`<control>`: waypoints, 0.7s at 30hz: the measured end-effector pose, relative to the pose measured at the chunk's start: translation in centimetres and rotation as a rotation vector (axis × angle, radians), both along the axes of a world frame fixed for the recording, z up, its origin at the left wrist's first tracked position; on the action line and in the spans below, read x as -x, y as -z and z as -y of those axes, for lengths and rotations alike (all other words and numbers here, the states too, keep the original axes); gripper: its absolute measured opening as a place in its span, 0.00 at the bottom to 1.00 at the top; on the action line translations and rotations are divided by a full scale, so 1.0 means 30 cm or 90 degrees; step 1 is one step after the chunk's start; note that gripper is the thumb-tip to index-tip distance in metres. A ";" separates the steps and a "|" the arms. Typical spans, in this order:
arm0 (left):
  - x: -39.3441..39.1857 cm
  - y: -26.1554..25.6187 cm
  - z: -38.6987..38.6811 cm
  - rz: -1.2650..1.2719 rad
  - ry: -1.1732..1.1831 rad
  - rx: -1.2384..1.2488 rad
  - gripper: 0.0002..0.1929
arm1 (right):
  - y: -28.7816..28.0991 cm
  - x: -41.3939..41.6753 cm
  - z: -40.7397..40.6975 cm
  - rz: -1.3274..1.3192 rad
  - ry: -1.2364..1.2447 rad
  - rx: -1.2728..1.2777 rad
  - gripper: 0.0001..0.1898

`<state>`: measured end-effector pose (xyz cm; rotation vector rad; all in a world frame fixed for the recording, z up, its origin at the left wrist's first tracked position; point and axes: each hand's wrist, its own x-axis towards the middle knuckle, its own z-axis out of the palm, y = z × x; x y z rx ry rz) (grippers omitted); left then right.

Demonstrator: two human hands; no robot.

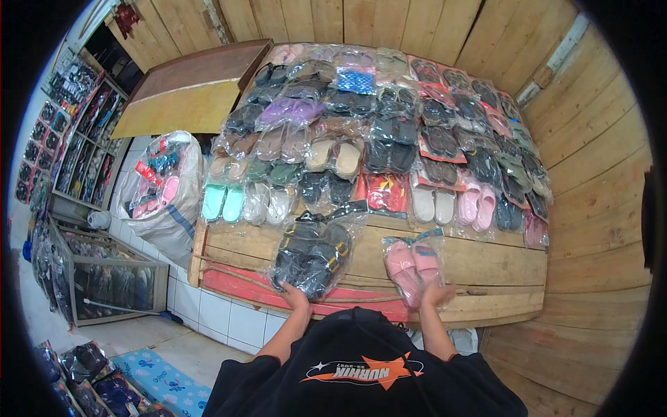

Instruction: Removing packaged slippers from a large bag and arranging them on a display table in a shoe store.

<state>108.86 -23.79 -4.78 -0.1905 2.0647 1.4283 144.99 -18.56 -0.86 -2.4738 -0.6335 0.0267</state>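
Note:
My left hand [295, 298] grips the near end of a clear plastic bag holding black sandals [311, 255] with yellow trim. That bag lies over the front of a wooden display platform [484, 263]. Against the heel end of bagged pink slide slippers [414, 266] rests my right hand [436, 295]. Its fingers point to the right, and whether they grip the bag cannot be made out. Beyond both hands, rows of bagged footwear cover the platform, among them mint green slides [223, 202], a red pair [387, 193] and pale pink clogs [477, 205].
A white woven sack [182, 219] of bagged footwear stands left of the platform. Further left are a glass display case [114, 284] and stocked shelves [86, 148]. Plank walls [594, 219] close off the right and back. A blue patterned mat [164, 383] lies on the floor.

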 end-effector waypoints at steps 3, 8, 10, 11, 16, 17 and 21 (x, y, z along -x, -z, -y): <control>0.014 -0.009 0.034 0.011 -0.004 -0.017 0.35 | -0.111 0.260 -0.224 -0.037 -0.337 -0.152 0.22; 0.022 -0.065 0.070 0.049 0.020 -0.016 0.36 | -0.047 0.615 -0.616 -0.435 -0.649 -0.226 0.20; 0.032 -0.063 0.076 0.047 0.001 0.001 0.36 | -0.008 0.735 -0.728 -0.485 -0.664 -0.202 0.23; 0.039 -0.068 0.081 0.044 -0.013 0.018 0.37 | 0.012 0.791 -0.772 -0.388 -0.656 -0.067 0.28; 0.055 -0.082 0.083 0.045 -0.022 0.087 0.37 | 0.219 0.910 -0.918 -0.510 -0.402 0.231 0.41; 0.042 -0.066 0.065 0.045 -0.001 0.072 0.37 | 0.291 0.862 -0.954 -0.504 -0.395 0.226 0.41; 0.061 -0.066 0.069 0.026 0.010 0.098 0.37 | 0.371 0.914 -0.953 -0.707 -0.282 0.222 0.38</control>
